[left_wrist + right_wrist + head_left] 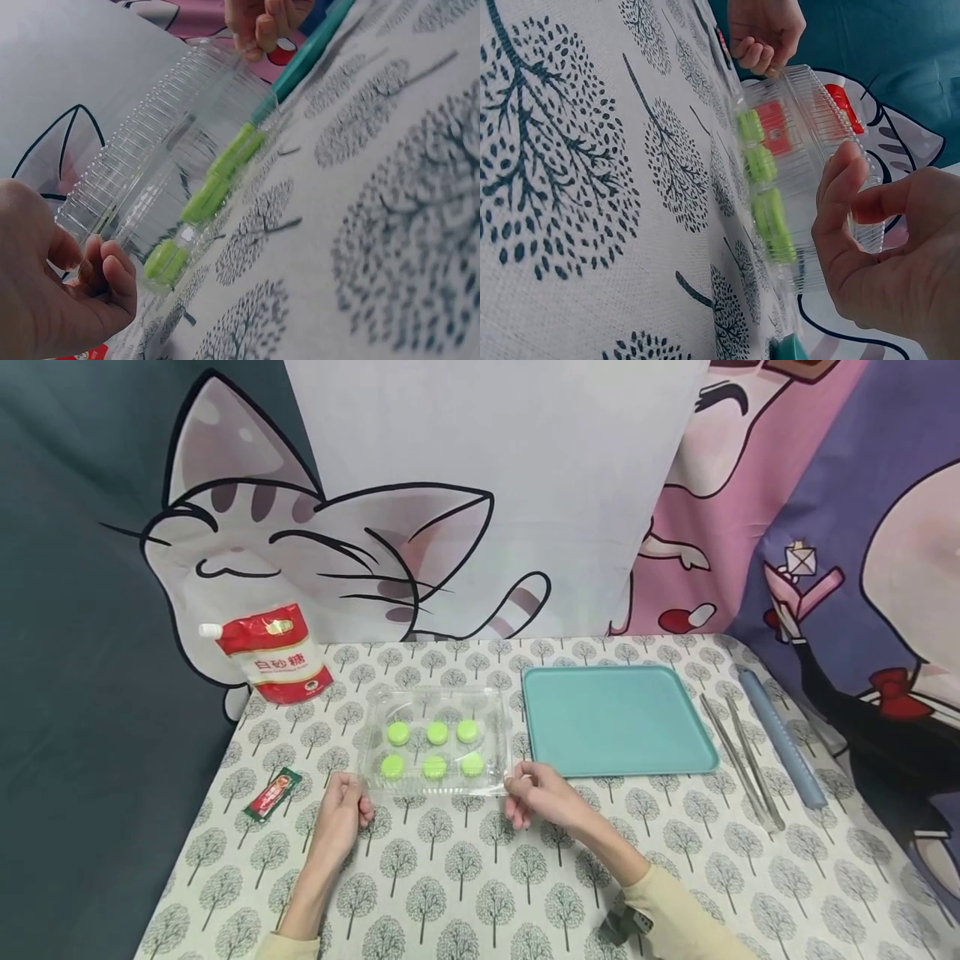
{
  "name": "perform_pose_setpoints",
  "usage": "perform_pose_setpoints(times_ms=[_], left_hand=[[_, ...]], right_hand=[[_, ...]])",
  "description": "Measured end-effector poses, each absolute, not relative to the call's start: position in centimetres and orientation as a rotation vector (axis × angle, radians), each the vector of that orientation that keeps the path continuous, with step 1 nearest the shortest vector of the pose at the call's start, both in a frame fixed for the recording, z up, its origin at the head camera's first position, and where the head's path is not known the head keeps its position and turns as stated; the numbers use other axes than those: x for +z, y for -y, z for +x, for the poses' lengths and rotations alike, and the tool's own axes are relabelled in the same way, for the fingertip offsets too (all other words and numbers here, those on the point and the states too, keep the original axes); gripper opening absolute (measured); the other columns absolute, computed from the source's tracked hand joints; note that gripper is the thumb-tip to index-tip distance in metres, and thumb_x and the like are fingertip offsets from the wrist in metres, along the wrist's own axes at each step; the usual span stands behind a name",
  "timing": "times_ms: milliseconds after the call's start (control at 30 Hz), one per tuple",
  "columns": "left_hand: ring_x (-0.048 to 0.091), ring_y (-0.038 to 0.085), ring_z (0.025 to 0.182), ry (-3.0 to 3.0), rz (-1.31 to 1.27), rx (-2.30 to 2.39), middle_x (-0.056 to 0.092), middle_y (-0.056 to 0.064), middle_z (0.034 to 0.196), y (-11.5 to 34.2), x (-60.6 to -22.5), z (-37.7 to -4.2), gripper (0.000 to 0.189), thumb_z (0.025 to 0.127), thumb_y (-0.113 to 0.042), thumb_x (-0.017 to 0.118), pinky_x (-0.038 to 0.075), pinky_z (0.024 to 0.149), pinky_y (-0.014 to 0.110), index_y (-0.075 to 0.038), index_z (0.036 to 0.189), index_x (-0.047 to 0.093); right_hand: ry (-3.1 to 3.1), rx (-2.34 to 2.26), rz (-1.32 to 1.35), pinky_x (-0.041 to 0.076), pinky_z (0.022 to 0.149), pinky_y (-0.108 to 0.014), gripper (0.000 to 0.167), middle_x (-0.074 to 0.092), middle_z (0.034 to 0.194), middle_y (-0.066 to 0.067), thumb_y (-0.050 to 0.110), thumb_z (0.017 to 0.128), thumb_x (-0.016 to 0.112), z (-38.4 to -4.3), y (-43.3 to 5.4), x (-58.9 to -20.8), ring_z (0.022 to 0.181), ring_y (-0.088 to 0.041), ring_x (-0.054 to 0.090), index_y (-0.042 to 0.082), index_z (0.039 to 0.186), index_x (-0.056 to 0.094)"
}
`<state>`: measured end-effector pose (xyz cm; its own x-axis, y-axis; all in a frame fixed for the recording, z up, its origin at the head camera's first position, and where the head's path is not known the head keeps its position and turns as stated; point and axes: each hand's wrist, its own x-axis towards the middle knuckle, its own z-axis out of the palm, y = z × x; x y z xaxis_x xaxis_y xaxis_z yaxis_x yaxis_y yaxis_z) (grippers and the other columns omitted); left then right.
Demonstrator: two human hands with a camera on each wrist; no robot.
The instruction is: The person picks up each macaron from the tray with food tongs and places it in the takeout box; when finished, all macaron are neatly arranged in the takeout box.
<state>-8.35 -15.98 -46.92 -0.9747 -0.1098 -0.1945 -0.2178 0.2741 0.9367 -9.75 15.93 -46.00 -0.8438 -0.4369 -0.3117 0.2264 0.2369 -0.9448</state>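
Note:
A clear plastic box (491, 710) with a ridged wall lies at the middle of the table. Several light green macarons (437, 732) sit inside it in two rows. At its front left corner my left hand (339, 818) pinches the rim between thumb and fingers. My right hand (546, 797) does the same at the front right corner. Seen from the left wrist, the box's ridged side (142, 127) stretches between both hands. In the right wrist view, green macarons (769, 217) show low in the box, beside the right hand (885, 247).
A teal tray (615, 718) lies right of the box. Farther right are metal tongs (742, 764) and a long blue-grey bar (783, 739). A red and white sugar pouch (277, 653) stands back left. A small red and green packet (272, 794) lies left of my left hand.

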Motion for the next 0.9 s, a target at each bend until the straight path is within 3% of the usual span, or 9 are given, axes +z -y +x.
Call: perform_pose_setpoints(times_ms=[233, 600, 900], left_hand=[[0.054, 0.011, 0.062, -2.491, -0.307, 1.749, 0.053, 0.001, 0.076, 16.04, -46.83, -8.26, 0.018, 0.107, -0.011, 0.033, 0.052, 0.057, 0.019, 0.002, 0.111, 0.046], [0.049, 0.008, 0.061, -2.391, -0.325, 1.891, 0.048, 0.000, 0.072, 15.70, -46.85, -8.38, 0.009, 0.106, -0.005, 0.033, 0.048, 0.055, 0.017, -0.001, 0.107, 0.041], [0.046, 0.008, 0.059, -2.396, -0.329, 1.905, 0.046, 0.000, 0.070, 15.57, -47.10, -8.29, 0.010, 0.106, -0.004, 0.031, 0.046, 0.054, 0.018, 0.001, 0.106, 0.039]], right_hand=[[-1.997, -1.657, -0.179, 0.057, 0.060, -0.020, 0.028, 0.068, 0.083, -0.023, 0.018, 0.103, 0.052, -9.71, -15.96, -46.03, 0.062, -0.016, 0.064, -0.010, 0.104, 0.052], [-2.036, -1.690, -0.145, 0.055, 0.057, -0.020, 0.016, 0.067, 0.082, -0.027, 0.013, 0.101, 0.053, -9.43, -15.75, -46.16, 0.062, -0.022, 0.064, -0.003, 0.097, 0.053], [-2.066, -1.730, -0.110, 0.053, 0.053, -0.019, 0.012, 0.067, 0.075, -0.019, 0.010, 0.101, 0.053, -9.06, -15.39, -46.43, 0.057, -0.021, 0.062, -0.001, 0.096, 0.053]])
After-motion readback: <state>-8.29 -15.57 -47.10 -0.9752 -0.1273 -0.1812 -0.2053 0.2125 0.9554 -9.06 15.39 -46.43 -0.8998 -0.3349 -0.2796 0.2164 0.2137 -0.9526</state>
